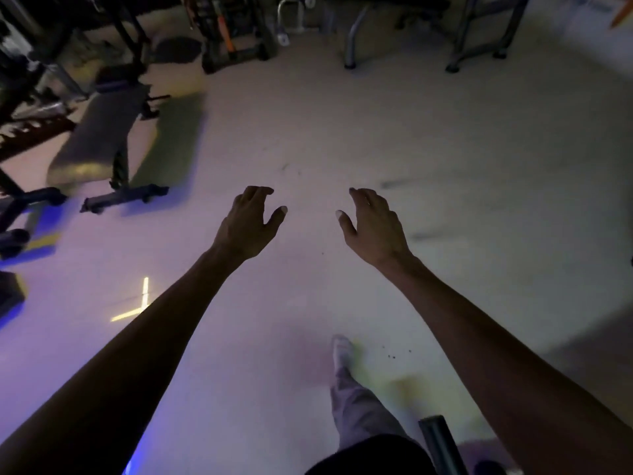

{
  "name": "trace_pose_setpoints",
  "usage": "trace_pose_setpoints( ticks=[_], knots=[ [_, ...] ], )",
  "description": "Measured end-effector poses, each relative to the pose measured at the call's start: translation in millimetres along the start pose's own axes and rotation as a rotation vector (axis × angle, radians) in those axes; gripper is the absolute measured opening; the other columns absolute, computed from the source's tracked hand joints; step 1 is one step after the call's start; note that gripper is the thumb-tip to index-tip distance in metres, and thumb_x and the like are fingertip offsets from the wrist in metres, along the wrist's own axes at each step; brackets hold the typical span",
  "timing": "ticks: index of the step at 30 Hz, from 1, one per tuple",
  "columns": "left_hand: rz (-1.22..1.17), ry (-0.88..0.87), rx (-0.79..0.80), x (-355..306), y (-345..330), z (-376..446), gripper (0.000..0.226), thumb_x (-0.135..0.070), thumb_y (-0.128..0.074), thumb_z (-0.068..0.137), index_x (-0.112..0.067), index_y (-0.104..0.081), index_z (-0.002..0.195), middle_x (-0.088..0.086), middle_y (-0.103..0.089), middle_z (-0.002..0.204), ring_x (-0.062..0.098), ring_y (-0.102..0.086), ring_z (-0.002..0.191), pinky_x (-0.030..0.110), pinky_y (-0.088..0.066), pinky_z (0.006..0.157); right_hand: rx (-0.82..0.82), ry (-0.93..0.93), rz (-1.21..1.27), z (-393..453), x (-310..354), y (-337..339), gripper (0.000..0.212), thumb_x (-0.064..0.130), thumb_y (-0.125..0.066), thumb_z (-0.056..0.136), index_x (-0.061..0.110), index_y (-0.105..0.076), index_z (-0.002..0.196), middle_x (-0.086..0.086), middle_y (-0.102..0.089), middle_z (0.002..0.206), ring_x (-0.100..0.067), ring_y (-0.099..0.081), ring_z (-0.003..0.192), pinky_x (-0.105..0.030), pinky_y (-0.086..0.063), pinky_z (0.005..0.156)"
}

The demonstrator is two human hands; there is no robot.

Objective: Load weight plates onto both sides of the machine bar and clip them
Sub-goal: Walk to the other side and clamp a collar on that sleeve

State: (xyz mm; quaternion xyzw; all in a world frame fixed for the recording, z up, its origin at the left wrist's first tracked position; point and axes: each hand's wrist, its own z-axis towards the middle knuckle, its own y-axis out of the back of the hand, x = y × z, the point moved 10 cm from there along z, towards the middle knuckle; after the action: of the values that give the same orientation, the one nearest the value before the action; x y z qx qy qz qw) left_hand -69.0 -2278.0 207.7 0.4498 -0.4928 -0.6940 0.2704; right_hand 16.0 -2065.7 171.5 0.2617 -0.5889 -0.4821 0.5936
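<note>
Both my arms reach forward over a pale gym floor [376, 114]. My left hand [248, 222] hangs in mid-air with loosely curled fingers and holds nothing. My right hand [371, 224] mirrors it a short way to the right, also with nothing in it. A dark round weight plate [178, 49] lies on the floor at the far upper left, well beyond both hands. The end of a dark bar or tube [440, 443] shows at the bottom right edge. No clip is visible.
A padded weight bench [99, 138] stands at the left, with dark machine frames [20, 80] behind it. A rack [236, 32] and metal-legged benches [352, 39] line the far side. My leg and foot [342, 354] step forward below the hands.
</note>
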Motion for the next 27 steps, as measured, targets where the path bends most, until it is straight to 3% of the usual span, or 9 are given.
trace_pose_setpoints(
  ticks=[8,16,27],
  knots=[
    [-0.035,-0.161,0.029,-28.7,-15.5,248.4,0.052,-0.045,-0.056,0.102,-0.013,-0.053,0.143,0.007,-0.054,0.144,0.032,-0.053,0.131,0.048,-0.052,0.096,-0.097,-0.143,-0.010,199.4,-75.9,25.6,0.057,0.042,-0.047,0.102,0.010,-0.042,0.149,-0.010,-0.047,0.148,-0.029,-0.042,0.139,-0.050,-0.048,0.100],
    [-0.096,-0.364,0.094,-100.6,-68.8,504.1,0.052,-0.045,-0.055,0.103,-0.013,-0.053,0.143,0.009,-0.055,0.140,0.031,-0.057,0.123,0.044,-0.051,0.095,-0.197,-0.303,-0.092,391.3,-183.5,53.4,0.056,0.042,-0.047,0.103,0.009,-0.042,0.148,-0.012,-0.048,0.147,-0.031,-0.045,0.136,-0.050,-0.050,0.098],
    [-0.193,-0.751,0.193,-292.9,-113.8,794.4,0.050,-0.044,-0.054,0.104,-0.014,-0.052,0.144,0.008,-0.052,0.148,0.030,-0.050,0.135,0.047,-0.047,0.107,-0.463,-0.592,-0.142,591.0,-338.9,158.3,0.057,0.045,-0.047,0.103,0.010,-0.042,0.148,-0.014,-0.048,0.147,-0.031,-0.047,0.134,-0.052,-0.050,0.101]
  ],
)
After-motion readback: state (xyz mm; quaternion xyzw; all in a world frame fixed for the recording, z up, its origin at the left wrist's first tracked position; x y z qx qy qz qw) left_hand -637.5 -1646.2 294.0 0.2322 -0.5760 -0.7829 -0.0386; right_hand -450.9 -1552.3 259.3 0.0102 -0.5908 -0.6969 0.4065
